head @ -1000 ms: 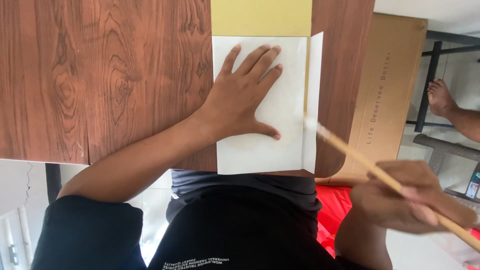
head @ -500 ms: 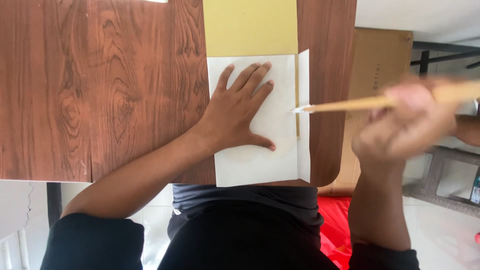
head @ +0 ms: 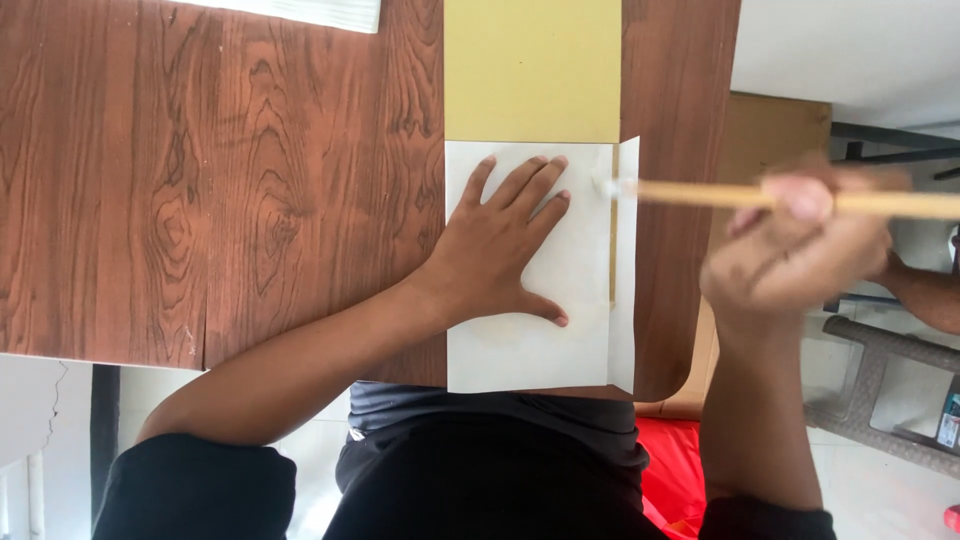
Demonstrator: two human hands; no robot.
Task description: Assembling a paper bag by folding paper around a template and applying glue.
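Dark wood-grain tabletop (head: pixel 200 180) fills the left of the view, its near edge running along just above the person's dark shirt. Left hand (head: pixel 500 250) lies flat on a white sheet of paper (head: pixel 530 350), fingers spread wide and thumb stretched out to the side, palm pressing the sheet down, nothing gripped. Right hand (head: pixel 795 265) is curled closed around a thin wooden brush (head: pixel 720 195), held level off the table's right edge and a little blurred. The brush's pale tip meets the paper at its top right corner, right on the narrow folded flap (head: pixel 626 300) that stands up along the sheet's right side. A thin yellow line shows in the crease between flap and sheet. Just above the white sheet, touching its top edge, lies a yellow sheet (head: pixel 530 70). Off to the right, beside the table, leans a brown cardboard panel (head: pixel 775 135), and another person's arm (head: pixel 925 295) reaches in at the far right edge.
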